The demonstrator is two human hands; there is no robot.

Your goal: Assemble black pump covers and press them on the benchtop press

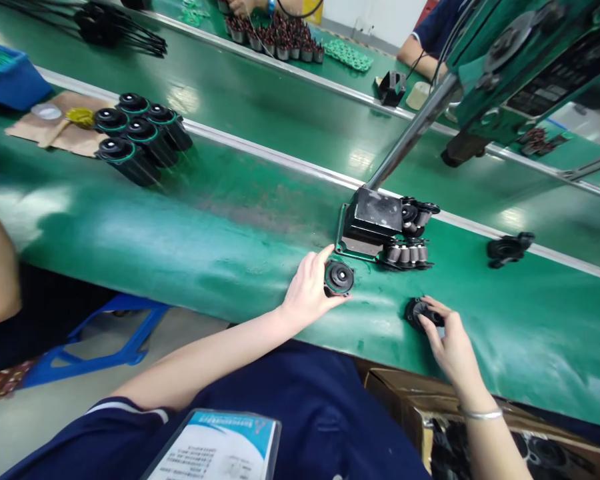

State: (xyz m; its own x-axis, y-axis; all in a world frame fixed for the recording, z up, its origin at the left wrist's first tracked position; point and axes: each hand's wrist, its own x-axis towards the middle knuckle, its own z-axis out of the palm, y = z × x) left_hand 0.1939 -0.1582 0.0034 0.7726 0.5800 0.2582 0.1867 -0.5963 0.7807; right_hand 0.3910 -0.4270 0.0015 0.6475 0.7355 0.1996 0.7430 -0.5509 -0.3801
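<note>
My left hand (310, 288) is wrapped round the side of a black cylindrical motor housing (339, 277), which stands on the green bench with its round top and green ring facing up. To the right, my right hand (450, 333) pinches a black round end cap (416, 311) between thumb and fingers, at or just above the bench surface. Just beyond the housing is a black metal block (376, 212) on a green-edged base plate. Against its right side are stacked black parts with grey cylinders (407, 253).
Several black housings with green rings (139, 130) stand at left by a cardboard sheet (55, 127) and a blue bin (15, 77). A green machine (525, 60) overhangs at right. A black part (509, 249) lies far right. Co-workers' arms (423, 57) show across the bench.
</note>
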